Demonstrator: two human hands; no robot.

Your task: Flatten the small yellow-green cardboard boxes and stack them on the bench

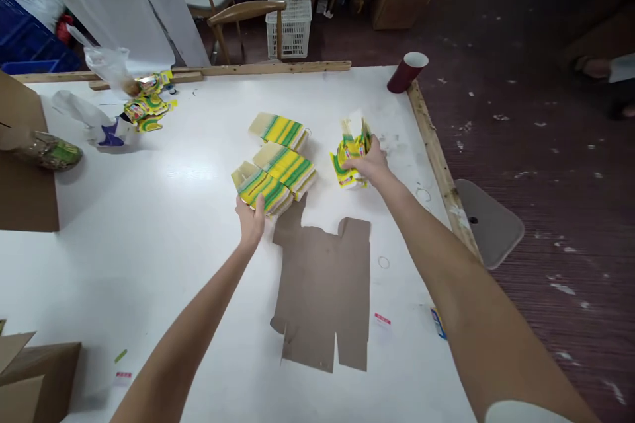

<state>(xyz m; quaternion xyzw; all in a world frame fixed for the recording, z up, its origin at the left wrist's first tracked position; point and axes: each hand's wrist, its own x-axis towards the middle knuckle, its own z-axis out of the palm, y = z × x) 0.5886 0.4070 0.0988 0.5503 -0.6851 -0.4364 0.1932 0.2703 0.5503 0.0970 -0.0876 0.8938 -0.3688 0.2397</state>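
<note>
My left hand (252, 219) grips the near end of a stack of flattened yellow-and-green cartons (270, 190), thumb on the near side. Against it lies a second such stack (288, 165), and a third stack (284, 130) sits just beyond. To the right, my right hand (371, 164) is closed around a smaller bunch of yellow-and-green printed cartons (350, 152), some of them fanned and tilted. Its fingertips are partly hidden behind the bunch. A flat brown cardboard sheet (325, 291) with cut slots lies on the white table between my forearms.
A dark red tube (407, 73) stands at the far right corner by the wooden edge strip (439, 165). Loose yellow cartons (149, 106) and plastic bags lie at the far left. Cardboard boxes (30, 192) line the left side. A stool (489, 225) is beside the table.
</note>
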